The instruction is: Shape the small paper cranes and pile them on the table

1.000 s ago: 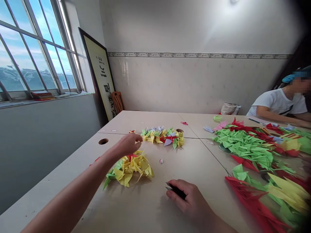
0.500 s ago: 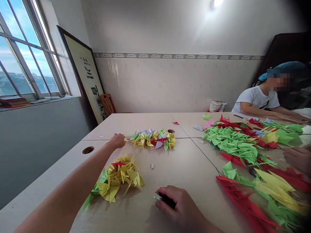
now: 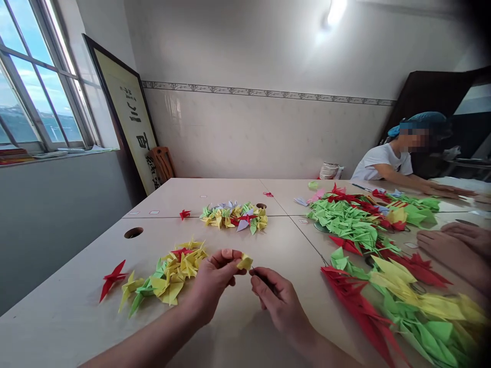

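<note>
Left fingers (image 3: pixel 226 259): clamped on a yellow paper crane (image 3: pixel 244 262).
Right fingers (image 3: pixel 264 282): together on a needle (image 3: pixel 256 272), just beside the crane.
Crane's place: held just right of my yellow-and-green crane pile (image 3: pixel 180 271).

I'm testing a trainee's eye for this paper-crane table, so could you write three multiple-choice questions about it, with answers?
1. Where does the loose red paper crane lie?
A. On the windowsill
B. On the table, left of the yellow and green pile of paper cranes
C. On the floor

2. What colour is the folded paper piece in the left hand?
A. Red
B. Green
C. Yellow

3. How does the framed calligraphy panel stand?
A. Tilted, leaning against the wall
B. Hanging flat on the wall
C. Lying on the table

Answers:
1. B, as it sits on the tabletop beside the pile.
2. C, as the pinched piece is plainly yellow.
3. A, as its top rests back against the wall beside the window.
</note>
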Action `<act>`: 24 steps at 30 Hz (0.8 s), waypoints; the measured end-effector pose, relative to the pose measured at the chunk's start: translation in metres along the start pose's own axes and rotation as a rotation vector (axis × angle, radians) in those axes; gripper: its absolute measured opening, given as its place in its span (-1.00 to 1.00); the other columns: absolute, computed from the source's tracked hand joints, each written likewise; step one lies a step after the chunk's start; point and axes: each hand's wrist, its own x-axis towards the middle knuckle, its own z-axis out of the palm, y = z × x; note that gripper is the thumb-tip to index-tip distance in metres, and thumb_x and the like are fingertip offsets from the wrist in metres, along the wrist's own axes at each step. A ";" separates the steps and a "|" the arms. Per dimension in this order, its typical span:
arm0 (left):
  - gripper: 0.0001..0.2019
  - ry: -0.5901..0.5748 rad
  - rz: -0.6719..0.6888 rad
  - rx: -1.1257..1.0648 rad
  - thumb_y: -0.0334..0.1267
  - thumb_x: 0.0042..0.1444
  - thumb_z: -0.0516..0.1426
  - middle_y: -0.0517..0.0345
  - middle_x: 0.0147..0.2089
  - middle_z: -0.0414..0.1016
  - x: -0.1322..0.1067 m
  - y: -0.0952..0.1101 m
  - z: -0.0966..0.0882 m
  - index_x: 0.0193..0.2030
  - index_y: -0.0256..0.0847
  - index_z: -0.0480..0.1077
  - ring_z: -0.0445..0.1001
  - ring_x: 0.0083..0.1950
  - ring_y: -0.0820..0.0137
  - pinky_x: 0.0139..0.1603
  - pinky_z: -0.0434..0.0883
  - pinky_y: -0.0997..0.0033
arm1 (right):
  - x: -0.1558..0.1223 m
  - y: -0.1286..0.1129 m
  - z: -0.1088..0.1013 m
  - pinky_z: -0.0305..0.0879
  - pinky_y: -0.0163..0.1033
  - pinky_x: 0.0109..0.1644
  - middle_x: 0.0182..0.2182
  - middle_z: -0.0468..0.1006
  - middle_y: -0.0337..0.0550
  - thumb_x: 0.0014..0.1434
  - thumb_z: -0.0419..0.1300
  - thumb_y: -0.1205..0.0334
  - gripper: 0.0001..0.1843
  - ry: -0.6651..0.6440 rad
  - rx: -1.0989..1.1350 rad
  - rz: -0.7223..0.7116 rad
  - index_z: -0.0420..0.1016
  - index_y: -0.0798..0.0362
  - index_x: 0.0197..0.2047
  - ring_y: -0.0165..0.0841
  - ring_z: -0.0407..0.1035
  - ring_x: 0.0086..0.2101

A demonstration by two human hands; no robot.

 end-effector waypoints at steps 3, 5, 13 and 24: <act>-0.71 0.023 -0.066 -0.129 -0.29 -0.27 0.23 0.29 -0.41 0.37 0.001 -0.010 -0.005 -0.35 -0.20 0.27 0.43 -0.37 0.51 -0.44 0.21 0.59 | -0.002 -0.003 0.000 0.04 -0.39 -0.56 -0.58 0.19 -0.32 0.09 0.06 -0.08 -0.63 -0.023 0.005 -0.021 0.35 0.10 -0.40 -0.52 0.06 -0.60; -0.63 0.006 -0.093 -0.157 -0.31 -0.26 0.24 0.31 -0.40 0.36 0.004 -0.013 -0.009 -0.27 -0.16 0.22 0.45 -0.35 0.51 -0.42 0.22 0.59 | -0.003 -0.005 0.000 -0.01 -0.39 -0.58 -0.59 0.15 -0.33 0.12 0.05 -0.05 -0.64 -0.047 -0.008 -0.030 0.33 0.10 -0.42 -0.52 0.03 -0.62; -0.57 -0.086 -0.097 -0.115 -0.21 -0.23 0.28 0.29 -0.40 0.36 -0.002 -0.014 -0.008 -0.22 -0.19 0.20 0.44 -0.36 0.51 -0.42 0.23 0.57 | -0.003 -0.008 -0.002 -0.03 -0.39 -0.58 -0.61 0.12 -0.35 0.15 0.02 0.00 -0.66 -0.089 -0.089 -0.043 0.38 0.09 -0.42 -0.52 0.02 -0.62; -0.69 -0.043 0.006 0.000 -0.25 -0.08 0.18 0.20 -0.36 0.36 0.000 -0.016 -0.009 -0.20 -0.21 0.19 0.41 -0.34 0.47 -0.35 0.34 0.50 | 0.002 0.001 -0.006 0.02 -0.41 -0.58 -0.59 0.19 -0.32 0.16 0.02 0.01 -0.66 -0.061 -0.163 -0.031 0.36 0.11 -0.43 -0.52 0.08 -0.61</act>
